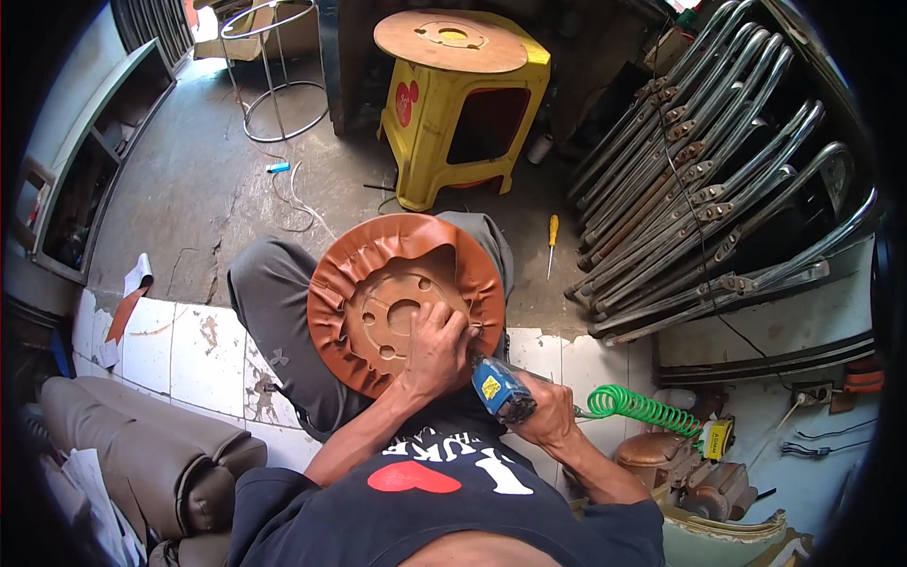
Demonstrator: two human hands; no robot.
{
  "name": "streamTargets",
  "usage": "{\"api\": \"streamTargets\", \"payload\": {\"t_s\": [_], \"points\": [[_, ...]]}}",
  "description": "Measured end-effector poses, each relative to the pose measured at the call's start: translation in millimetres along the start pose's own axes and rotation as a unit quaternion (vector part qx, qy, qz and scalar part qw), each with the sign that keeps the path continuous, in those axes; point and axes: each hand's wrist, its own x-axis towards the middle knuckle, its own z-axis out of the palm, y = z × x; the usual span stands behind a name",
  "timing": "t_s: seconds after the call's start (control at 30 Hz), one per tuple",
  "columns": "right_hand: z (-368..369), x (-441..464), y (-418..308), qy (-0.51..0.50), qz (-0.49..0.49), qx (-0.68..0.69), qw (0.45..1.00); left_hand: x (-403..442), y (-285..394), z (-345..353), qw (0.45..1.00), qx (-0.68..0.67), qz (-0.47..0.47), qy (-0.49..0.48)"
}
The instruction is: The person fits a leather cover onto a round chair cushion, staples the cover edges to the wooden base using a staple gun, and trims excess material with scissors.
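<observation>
A round seat with brown leather-like cover point(333, 300) lies underside up on the person's lap, its edge gathered in folds over a wooden disc point(368, 295) with several holes. My left hand point(436, 348) presses on the disc and the cover's folded edge at the lower right, fingers bent. My right hand point(546, 408) is wrapped round a blue air tool point(501, 389), whose nose points at the seat's lower right edge beside my left fingers. A green coiled hose point(642, 406) runs right from the tool. The tool's tip is hidden near the left hand.
Ahead stands a yellow stool point(408, 142) with a wooden disc point(453, 40) on top. A yellow screwdriver point(553, 231) lies on the floor. Chrome frames point(699, 180) lean at right. Brown cushions point(142, 444) are at lower left, a wire stand point(274, 94) at upper left.
</observation>
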Motion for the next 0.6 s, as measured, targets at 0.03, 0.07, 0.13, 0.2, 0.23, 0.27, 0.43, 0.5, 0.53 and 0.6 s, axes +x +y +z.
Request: {"api": "streamTargets", "payload": {"t_s": [0.03, 0.07, 0.13, 0.2, 0.23, 0.27, 0.43, 0.5, 0.53, 0.6], "points": [[0.1, 0.7, 1.4, 0.011, -0.004, -0.005, 1.000, -0.4, 0.7, -0.8, 1.000, 0.004, -0.001, -0.003], [-2.4, 5.9, 17.9, -0.025, -0.007, 0.034, 0.999, 3.2, -0.7, -2.4, 1.000, 0.010, 0.002, -0.004], [-26.4, 17.4, 60.0, -0.090, -0.021, 0.187, 0.978, 5.0, 2.0, -9.1, 1.000, -0.007, 0.000, -0.008], [-40.8, 14.2, 110.6, -0.131, 0.036, 0.148, 0.980, 5.2, 4.4, -8.6, 0.999, -0.037, -0.006, -0.010], [-31.8, 9.5, 137.7, -0.087, 0.070, 0.162, 0.980, 4.1, 7.5, -10.4, 0.999, -0.036, -0.006, -0.006], [-12.8, 0.3, 172.9, -0.045, 0.130, 0.177, 0.975, 5.7, 11.2, -14.1, 0.999, -0.047, 0.000, -0.019], [109.4, -38.9, 246.9, 0.006, 0.315, -0.002, 0.949, 22.2, 26.5, -45.8, 0.986, -0.160, 0.027, -0.039], [153.2, -53.7, 280.8, -0.028, 0.347, -0.022, 0.937, 38.1, 32.0, -84.9, 0.954, -0.281, -0.052, -0.094], [160.3, -55.8, 283.5, -0.052, 0.367, -0.001, 0.929, 43.5, 26.9, -102.7, 0.934, -0.343, -0.067, -0.073], [161.7, -38.4, 267.7, -0.109, 0.383, -0.077, 0.914, 39.8, 18.5, -126.1, 0.868, -0.485, -0.107, -0.002]]}}
